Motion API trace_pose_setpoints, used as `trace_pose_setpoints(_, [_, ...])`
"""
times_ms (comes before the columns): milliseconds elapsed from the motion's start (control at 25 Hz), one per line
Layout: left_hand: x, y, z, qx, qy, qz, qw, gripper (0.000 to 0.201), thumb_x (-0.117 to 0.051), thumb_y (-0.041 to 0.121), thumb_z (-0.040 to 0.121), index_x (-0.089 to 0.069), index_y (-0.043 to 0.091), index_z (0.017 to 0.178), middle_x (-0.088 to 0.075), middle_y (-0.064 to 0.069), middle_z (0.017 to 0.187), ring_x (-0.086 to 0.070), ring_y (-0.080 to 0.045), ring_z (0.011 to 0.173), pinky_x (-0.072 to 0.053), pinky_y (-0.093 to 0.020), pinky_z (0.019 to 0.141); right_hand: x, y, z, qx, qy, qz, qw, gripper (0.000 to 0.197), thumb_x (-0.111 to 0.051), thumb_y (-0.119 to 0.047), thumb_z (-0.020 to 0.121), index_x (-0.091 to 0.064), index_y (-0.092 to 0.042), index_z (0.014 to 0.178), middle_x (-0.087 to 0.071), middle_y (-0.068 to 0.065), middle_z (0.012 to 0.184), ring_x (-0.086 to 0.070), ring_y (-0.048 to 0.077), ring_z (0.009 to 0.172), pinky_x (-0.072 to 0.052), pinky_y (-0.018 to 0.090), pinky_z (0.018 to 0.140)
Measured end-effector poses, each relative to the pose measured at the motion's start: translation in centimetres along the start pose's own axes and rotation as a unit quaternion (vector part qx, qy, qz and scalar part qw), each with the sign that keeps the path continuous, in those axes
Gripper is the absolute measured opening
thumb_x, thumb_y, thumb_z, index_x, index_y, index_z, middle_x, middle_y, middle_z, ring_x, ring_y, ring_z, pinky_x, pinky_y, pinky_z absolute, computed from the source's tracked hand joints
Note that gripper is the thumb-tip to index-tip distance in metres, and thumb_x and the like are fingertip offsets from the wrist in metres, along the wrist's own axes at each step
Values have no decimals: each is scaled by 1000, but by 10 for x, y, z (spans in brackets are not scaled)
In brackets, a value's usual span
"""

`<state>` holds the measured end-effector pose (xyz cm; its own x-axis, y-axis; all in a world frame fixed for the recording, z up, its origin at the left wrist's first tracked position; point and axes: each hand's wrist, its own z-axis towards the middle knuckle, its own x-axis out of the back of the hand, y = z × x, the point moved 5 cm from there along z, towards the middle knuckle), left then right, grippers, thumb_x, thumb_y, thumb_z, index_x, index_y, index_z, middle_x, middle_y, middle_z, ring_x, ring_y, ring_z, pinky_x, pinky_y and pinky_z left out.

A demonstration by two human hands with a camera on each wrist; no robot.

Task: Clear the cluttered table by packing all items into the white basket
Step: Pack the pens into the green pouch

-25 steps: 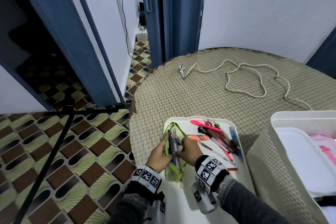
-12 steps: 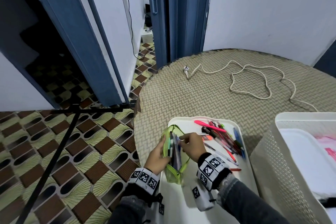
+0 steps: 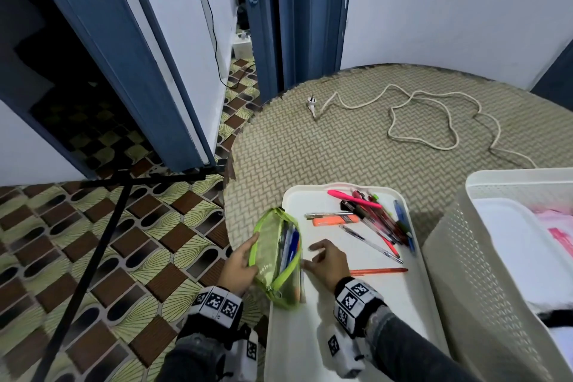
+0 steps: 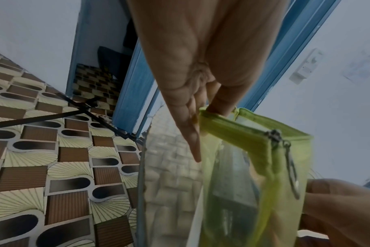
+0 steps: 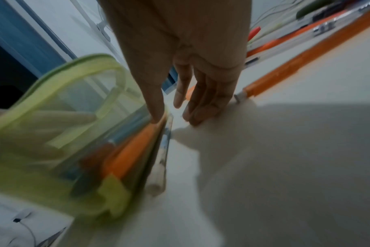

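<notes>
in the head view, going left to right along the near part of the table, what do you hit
left hand → green mesh pencil pouch → right hand → orange pen lying alone on the white tray → white basket

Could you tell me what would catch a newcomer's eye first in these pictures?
Probably the bright green pencil case, unzipped with pens inside, which the left hand holds at the left edge of a white tray. Next come the loose pens scattered at the tray's far end, with the right hand empty beside the case. A white cord loops across the woven table behind, and the white basket stands at right.
</notes>
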<state>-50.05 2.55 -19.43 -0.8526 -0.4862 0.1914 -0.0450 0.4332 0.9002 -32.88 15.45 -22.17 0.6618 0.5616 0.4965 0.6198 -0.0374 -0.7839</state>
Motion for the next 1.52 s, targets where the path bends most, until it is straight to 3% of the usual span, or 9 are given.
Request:
trace_pose_setpoints(120, [4, 8, -9, -9, -6, 0, 1000, 73, -49, -27, 77, -43, 13, 138, -40, -15, 146, -45, -27, 130, -45, -42, 102, -9, 0, -6, 17, -2, -45, 999, 42, -79, -28, 74, -54, -20, 106, -61, 2, 88, -58, 16, 82, -43, 25, 69])
trace_pose_setpoints(400, [0, 12, -14, 5, -13, -33, 999, 71, -41, -32, 78, -45, 7, 138, -41, -15, 144, -66, 7, 77, -53, -14, 58, -1, -1, -11, -1, 31, -38, 999, 33, -69, -13, 75, -63, -17, 108, -62, -3, 75, -60, 14, 77, -43, 21, 68])
trace_pose_setpoints(560, [-6, 13, -10, -10, -54, -5, 998, 70, -45, -24, 83, -42, 17, 140, -35, -5, 148, -56, -5, 113, -55, -20, 78, 21, -8, -12, 48, 47, 48, 997, 23, -67, -5, 77, -70, -16, 97, -56, -2, 70, -55, 14, 65, -44, 19, 62])
trace_pose_setpoints(680, [-19, 17, -5, -53, -72, 36, 995, 72, -46, -20, 86, -35, 24, 141, -33, 2, 146, -52, 10, 113, -45, -8, 86, 48, -5, -10, 98, 45, 47, 993, 29, -64, 4, 77, -72, -16, 96, -57, -9, 74, -55, 9, 69, -47, 22, 70])
trace_pose_setpoints(960, [-52, 27, 14, -102, -54, 7, 993, 68, -40, -26, 85, -41, 21, 134, -40, -2, 146, -32, -12, 137, -31, -23, 111, 85, 49, -3, 65, -46, -249, 965, 31, -59, -8, 72, -64, -18, 101, -62, 6, 104, -57, 22, 100, -44, 22, 81])
trace_pose_setpoints(1120, [-68, 34, 18, -86, -80, -2, 993, 71, -39, -23, 86, -45, 28, 134, -45, 9, 139, -40, -20, 135, -31, -48, 113, 105, 39, -8, 79, 61, -73, 992, 15, -58, 1, 83, -68, -6, 93, -63, 5, 88, -60, 22, 88, -40, 11, 65])
trace_pose_setpoints(1240, [-79, 51, 12, -105, -85, 23, 991, 64, -42, -21, 86, -41, 13, 141, -44, 9, 135, -42, -11, 130, -39, -25, 107, 137, -15, -19, 178, 165, 115, 963, 29, -59, 6, 87, -55, -1, 114, -60, 2, 102, -60, 5, 96, -45, 13, 83])
trace_pose_setpoints(1360, [-85, 60, 8, -108, -91, 32, 989, 64, -44, -20, 87, -38, 13, 142, -47, 9, 131, -48, -3, 118, -43, -6, 88, 156, -70, -30, 241, 210, 171, 932, 49, -55, 6, 89, -40, -14, 132, -46, -4, 87, -51, -5, 74, -42, 7, 71])
trace_pose_setpoints(1520, [-84, 55, 11, -114, -98, 36, 988, 70, -44, -19, 86, -42, 29, 136, -47, 6, 139, -43, -12, 132, -41, -37, 108, 142, -99, -22, 245, 220, 198, 923, 50, -58, 0, 89, -41, -25, 129, -45, -5, 80, -52, 9, 70, -49, 18, 69])
